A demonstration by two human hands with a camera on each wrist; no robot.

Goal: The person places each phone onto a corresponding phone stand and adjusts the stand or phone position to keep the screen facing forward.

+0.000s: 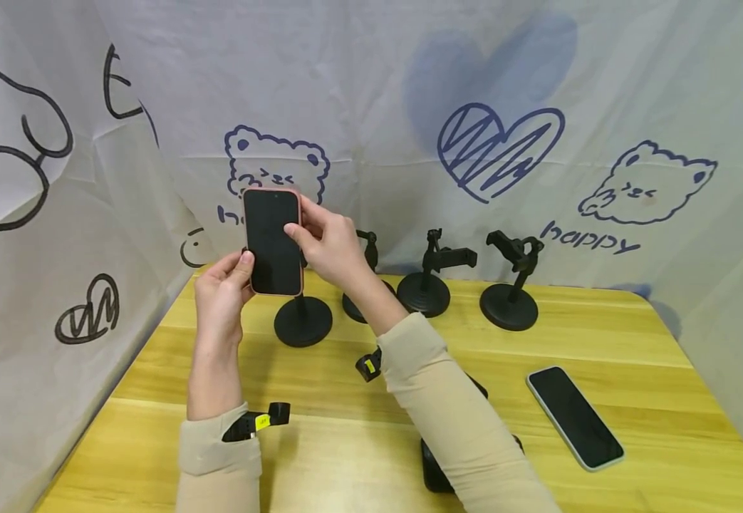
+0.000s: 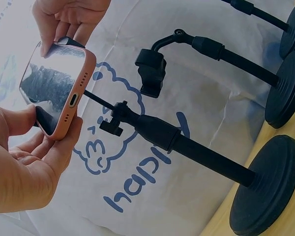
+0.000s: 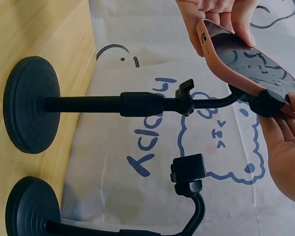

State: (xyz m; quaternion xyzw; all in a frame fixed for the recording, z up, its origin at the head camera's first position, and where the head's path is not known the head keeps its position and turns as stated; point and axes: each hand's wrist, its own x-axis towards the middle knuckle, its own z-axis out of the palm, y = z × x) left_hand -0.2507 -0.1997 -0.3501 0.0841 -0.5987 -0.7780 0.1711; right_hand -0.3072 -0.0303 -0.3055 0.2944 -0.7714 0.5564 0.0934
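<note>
A phone in a pink case (image 1: pixel 273 242) is held upright, its dark screen towards me, at the top of the leftmost black phone stand (image 1: pixel 303 324). My left hand (image 1: pixel 220 296) grips its lower left edge, thumb on the front. On the opposite edge my right hand (image 1: pixel 333 246) pinches it, thumb over the screen and fingers behind. The right wrist view shows a black clamp jaw lapping over the phone's long edge, close to the right hand (image 3: pixel 287 147). A thin curved arm runs from the stand's pole to behind the phone. How the other clamp jaw sits is hidden.
Several more black stands line the table's back: one behind my right forearm, one in the middle (image 1: pixel 424 293), one further right (image 1: pixel 508 306). A phone with a pale edge (image 1: pixel 575 417) lies at right. Dark objects (image 1: pixel 434 470) are partly under my right sleeve. White cloth (image 1: pixel 384 128) hangs behind.
</note>
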